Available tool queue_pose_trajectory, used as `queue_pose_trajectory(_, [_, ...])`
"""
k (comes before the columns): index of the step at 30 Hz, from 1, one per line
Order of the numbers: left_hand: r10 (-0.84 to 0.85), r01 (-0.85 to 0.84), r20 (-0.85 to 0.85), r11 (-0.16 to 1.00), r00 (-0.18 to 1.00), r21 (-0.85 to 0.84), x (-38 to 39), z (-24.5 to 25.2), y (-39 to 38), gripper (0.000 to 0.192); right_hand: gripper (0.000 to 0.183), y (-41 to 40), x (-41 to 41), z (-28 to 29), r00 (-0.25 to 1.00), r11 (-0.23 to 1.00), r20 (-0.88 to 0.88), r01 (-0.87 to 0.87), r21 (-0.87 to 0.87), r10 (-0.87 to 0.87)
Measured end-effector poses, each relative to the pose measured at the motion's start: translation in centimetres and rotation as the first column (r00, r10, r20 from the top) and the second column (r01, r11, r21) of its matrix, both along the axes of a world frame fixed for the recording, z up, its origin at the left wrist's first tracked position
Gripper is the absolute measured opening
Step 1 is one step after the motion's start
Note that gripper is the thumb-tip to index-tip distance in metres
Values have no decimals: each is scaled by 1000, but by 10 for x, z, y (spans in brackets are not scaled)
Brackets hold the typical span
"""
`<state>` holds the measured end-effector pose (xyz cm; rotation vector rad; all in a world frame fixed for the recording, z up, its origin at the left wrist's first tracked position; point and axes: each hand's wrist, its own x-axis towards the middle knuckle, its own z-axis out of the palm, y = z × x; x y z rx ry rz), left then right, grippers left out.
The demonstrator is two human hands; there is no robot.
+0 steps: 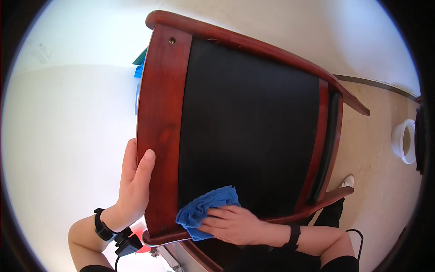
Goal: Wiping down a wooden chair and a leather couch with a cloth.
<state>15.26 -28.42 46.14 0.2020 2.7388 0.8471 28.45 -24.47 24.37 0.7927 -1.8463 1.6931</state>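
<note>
A chair with a reddish-brown wooden frame [159,112] and a black padded panel [251,125] lies across the middle of the view. My left hand [137,176] grips the outer edge of the wide wooden rail at its left, thumb on top. My right hand [234,224] presses a crumpled blue cloth [210,207] on the lower left corner of the chair, where the black panel meets the wood. A round hole with metal in it shows near the rail's top end.
A white bucket [409,141] with liquid in it stands on the tan floor [377,142] at the right. A pale wall rises behind the chair. A white shoe [348,181] shows near a chair leg [336,195]. Blue and green items are partly hidden behind the wooden rail.
</note>
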Motion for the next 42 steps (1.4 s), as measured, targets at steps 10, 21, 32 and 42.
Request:
queue_pose_trajectory(10, [21,-21,-47,1000,999,6,-17,5,-13,33,44,73,-90,12,781,768,106,563,305,-615])
queue_pose_trajectory(21, [44,-44,14,997,999,59,-26,3,-20,37,44,17,-36,4,883,910,220,410,67,-414])
queue_pose_trajectory(32, [-15,14,-105,1000,994,-3,-14,2,-5,35,49,-66,0,68,905,906,-50,421,-45,-423])
queue_pose_trajectory(42, [68,-70,-81,997,994,-16,-9,2,2,34,42,60,98,-103,907,787,16,356,505,-420])
